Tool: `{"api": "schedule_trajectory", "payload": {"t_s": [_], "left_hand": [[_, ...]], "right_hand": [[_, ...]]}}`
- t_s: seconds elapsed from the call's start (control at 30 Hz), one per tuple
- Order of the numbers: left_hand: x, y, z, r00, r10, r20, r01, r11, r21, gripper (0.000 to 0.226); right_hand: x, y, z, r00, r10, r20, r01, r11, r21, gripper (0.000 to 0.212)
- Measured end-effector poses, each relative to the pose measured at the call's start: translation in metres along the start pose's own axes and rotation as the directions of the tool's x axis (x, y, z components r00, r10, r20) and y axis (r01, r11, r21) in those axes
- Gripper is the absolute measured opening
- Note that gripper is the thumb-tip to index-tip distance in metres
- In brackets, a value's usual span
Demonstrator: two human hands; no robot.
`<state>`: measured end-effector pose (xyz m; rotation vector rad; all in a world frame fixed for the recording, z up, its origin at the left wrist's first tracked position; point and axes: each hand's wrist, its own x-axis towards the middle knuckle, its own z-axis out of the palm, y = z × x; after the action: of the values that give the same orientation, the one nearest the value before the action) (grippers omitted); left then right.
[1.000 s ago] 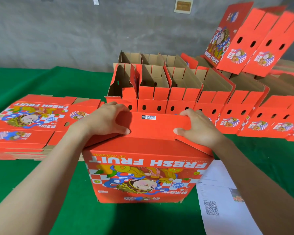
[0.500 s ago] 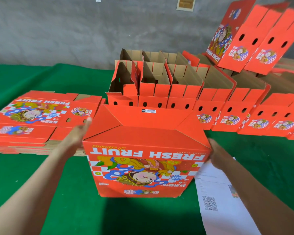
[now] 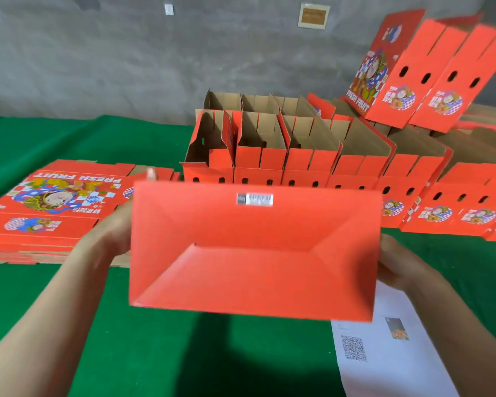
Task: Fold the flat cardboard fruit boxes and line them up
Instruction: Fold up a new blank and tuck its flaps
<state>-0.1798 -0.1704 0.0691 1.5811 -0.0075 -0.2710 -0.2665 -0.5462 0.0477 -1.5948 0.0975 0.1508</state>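
A folded red fruit box point(image 3: 252, 253) hangs in the air before me, its closed bottom with a barcode sticker turned toward the camera. My left hand point(image 3: 112, 233) holds its left side, one fingertip showing above the top left corner. My right hand point(image 3: 398, 265) holds its right side; most fingers are hidden behind the box. A stack of flat red "FRESH FRUIT" boxes point(image 3: 55, 204) lies at the left. Rows of folded open-topped boxes point(image 3: 309, 159) stand behind.
The green table cloth point(image 3: 184, 353) lies below the lifted box. A white sheet with a QR code point(image 3: 384, 348) lies at the lower right. More red boxes point(image 3: 430, 73) lean stacked at the back right before a grey wall.
My hands left the box's top flaps, went to its two sides, then lifted the box off the table and tipped it so its bottom faces me.
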Motion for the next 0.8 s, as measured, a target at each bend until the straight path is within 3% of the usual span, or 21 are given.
{"api": "schedule_trajectory", "payload": {"t_s": [0.1,0.2,0.3,0.47,0.6,0.67,0.73,0.77,0.8], "left_hand": [[-0.003,0.009,0.003,0.987,-0.058,0.149,0.081,0.985,-0.152,0.037],[0.004,0.004,-0.002,0.983,-0.061,0.174,0.080,0.992,-0.100,0.026],[0.007,-0.003,-0.007,0.981,0.039,0.191,-0.015,0.992,-0.125,0.026],[0.017,-0.007,0.000,0.963,0.249,0.102,-0.228,0.956,-0.184,0.040],[0.023,0.014,0.008,0.895,0.447,0.014,-0.447,0.893,0.054,0.039],[0.033,0.028,0.014,0.816,0.562,-0.136,-0.515,0.813,0.272,0.040],[0.043,0.037,0.022,0.679,0.642,-0.357,-0.430,0.742,0.515,0.057],[0.046,0.038,0.028,0.640,0.620,-0.454,-0.372,0.767,0.523,0.071],[0.049,0.037,0.035,0.665,0.549,-0.506,-0.345,0.827,0.444,0.086]], "right_hand": [[-0.008,-0.007,-0.003,0.991,-0.129,0.044,0.131,0.991,-0.042,0.031],[-0.008,-0.006,-0.006,0.980,-0.162,0.116,0.176,0.976,-0.127,0.043],[-0.010,-0.009,-0.005,0.959,-0.266,0.102,0.280,0.943,-0.181,0.056],[-0.012,-0.022,0.001,0.910,-0.409,0.063,0.407,0.859,-0.311,0.063],[-0.013,-0.043,0.006,0.888,-0.460,0.017,0.451,0.861,-0.233,0.056],[-0.011,-0.057,0.006,0.867,-0.498,0.017,0.489,0.842,-0.228,0.054],[-0.005,-0.070,0.007,0.830,-0.558,-0.017,0.533,0.800,-0.276,0.060],[-0.001,-0.077,0.009,0.804,-0.593,-0.035,0.555,0.770,-0.314,0.064],[0.004,-0.084,0.011,0.770,-0.636,-0.049,0.583,0.732,-0.352,0.065]]}}
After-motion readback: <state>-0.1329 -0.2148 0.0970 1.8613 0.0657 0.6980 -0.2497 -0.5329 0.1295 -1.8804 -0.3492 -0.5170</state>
